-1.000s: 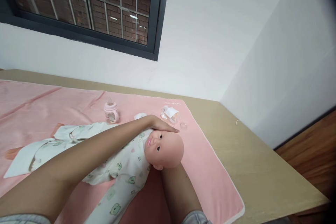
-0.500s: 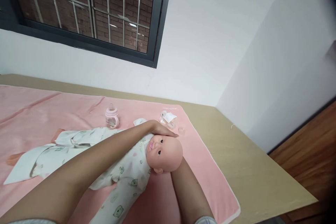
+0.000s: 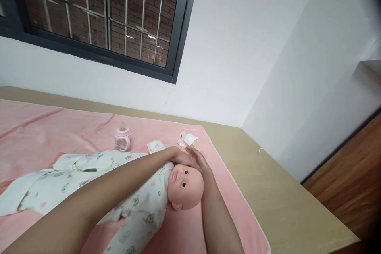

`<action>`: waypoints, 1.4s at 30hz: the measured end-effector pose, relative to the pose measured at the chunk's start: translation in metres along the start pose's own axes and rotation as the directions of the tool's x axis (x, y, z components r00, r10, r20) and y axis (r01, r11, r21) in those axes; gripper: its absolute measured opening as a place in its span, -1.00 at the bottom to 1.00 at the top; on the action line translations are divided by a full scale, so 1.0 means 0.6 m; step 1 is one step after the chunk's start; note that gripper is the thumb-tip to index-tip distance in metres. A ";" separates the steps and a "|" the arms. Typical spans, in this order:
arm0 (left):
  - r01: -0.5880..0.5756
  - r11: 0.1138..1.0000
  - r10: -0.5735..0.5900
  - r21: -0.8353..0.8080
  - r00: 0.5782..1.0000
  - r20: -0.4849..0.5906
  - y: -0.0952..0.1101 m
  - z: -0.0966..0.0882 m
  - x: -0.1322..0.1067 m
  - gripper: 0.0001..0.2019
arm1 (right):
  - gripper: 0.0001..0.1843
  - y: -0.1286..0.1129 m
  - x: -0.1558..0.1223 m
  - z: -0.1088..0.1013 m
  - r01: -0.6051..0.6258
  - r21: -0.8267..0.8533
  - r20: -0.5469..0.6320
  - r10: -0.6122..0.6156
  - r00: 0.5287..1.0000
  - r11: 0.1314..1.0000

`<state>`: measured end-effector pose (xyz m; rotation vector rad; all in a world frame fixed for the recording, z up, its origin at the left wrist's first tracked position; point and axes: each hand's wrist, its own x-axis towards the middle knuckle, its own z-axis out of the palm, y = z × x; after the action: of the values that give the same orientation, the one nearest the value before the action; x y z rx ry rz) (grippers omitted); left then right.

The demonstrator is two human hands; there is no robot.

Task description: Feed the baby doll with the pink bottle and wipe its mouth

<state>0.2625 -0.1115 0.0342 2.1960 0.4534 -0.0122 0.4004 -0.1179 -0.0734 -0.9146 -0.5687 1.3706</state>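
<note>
A baby doll [image 3: 186,190] lies on its back in a white suit with a green animal print, its bald head toward the right. My left arm reaches across the doll's chest, and my left hand [image 3: 185,157] rests along the far side of its head, fingers stretched out. Beyond the crown, my right hand [image 3: 201,161] curves round the head with fingers extended, their tips by the left fingertips. Part of both hands is hidden behind the head. Neither is closed around anything.
A pink blanket [image 3: 86,127] covers much of the wooden surface [image 3: 268,190]. A pink baby bottle [image 3: 122,138] stands beyond the doll. Past my hands lies a small clear package with a white paper [image 3: 190,139]. Behind are a wall and a barred window [image 3: 101,12].
My right hand has come up from under the doll's head to its far side, beside my left hand. The head has shifted slightly, and the view has tilted a little.
</note>
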 end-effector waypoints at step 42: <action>-0.329 0.904 0.230 -0.273 0.913 -0.337 0.002 -0.050 -0.204 -0.46 | -0.66 -0.140 -0.188 0.194 0.414 -0.444 0.409 -0.231 0.883 0.795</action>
<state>0.1440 -0.1279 0.0740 1.9189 0.2706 0.5251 0.3380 -0.1990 0.0776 -0.9518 -1.3557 1.0643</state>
